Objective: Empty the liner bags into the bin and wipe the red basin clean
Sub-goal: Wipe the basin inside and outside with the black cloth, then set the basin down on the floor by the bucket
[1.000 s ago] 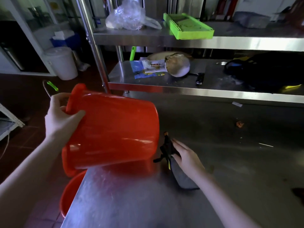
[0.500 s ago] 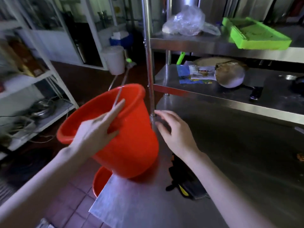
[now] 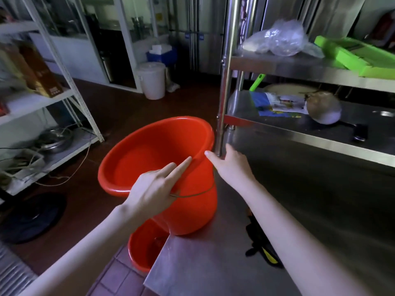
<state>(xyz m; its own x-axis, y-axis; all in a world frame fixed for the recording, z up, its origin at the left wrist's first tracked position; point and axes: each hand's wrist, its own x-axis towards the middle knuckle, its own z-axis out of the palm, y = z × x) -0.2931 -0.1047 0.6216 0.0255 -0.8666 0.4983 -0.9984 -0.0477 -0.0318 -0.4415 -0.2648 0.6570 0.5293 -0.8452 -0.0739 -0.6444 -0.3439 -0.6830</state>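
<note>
The red basin (image 3: pixel 149 159), a bucket with a thin wire handle, stands on the left corner of the steel table (image 3: pixel 213 263), tipped left with its empty inside showing. My left hand (image 3: pixel 154 189) grips its near rim and the wire handle, two fingers stretched along the rim. My right hand (image 3: pixel 230 165) is open at the far-right rim, one fingertip touching it. A second red container (image 3: pixel 143 248) sits on the floor under the table corner. A clear plastic bag (image 3: pixel 277 39) lies on the top shelf.
A black and yellow cloth (image 3: pixel 258 240) lies on the table under my right forearm. The steel shelf post (image 3: pixel 224 82) rises just behind the basin. A lidded white bin (image 3: pixel 152 80) stands across the red floor, and a white rack (image 3: pixel 64 77) at the left.
The basin went from lying on its side to mouth-up on the table corner. My right hand left the black cloth and came up to the rim. My left hand shifted to the near rim.
</note>
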